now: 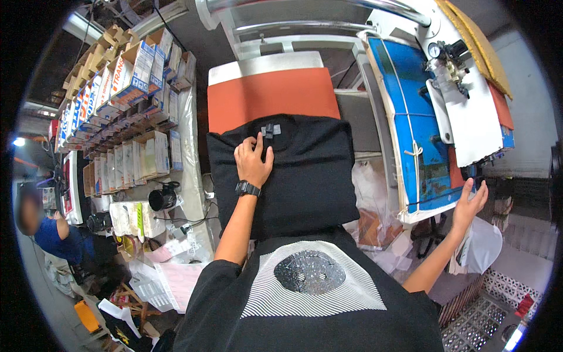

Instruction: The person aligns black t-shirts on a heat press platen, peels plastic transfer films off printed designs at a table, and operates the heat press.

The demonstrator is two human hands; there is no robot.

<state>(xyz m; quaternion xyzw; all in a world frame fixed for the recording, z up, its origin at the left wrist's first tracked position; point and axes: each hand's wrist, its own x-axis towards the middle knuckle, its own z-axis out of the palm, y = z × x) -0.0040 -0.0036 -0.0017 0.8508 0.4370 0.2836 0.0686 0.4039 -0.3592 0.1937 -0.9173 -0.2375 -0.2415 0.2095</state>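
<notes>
A black T-shirt (299, 182) lies spread over the orange pad (272, 100) of a heat press, its neckline toward the far side. My left hand (252, 164), with a dark watch on the wrist, rests on the shirt just below the neckline, fingers stretched out. Beside the index fingertip is a small grey-and-black neck label (270, 131). Off to the right, my right hand (471, 205) is raised with fingers apart, next to the corner of a blue-topped white machine part (413, 146). Whether its fingertips touch the dark piece there, I cannot tell.
Stacked open cardboard boxes (132, 73) fill the left table. Nearer are a black cup-like item (164, 198), cables and plastic sheets (164, 278). A pressure gauge (434, 50) sits on the machine at right. Another person in blue (64, 240) is at far left.
</notes>
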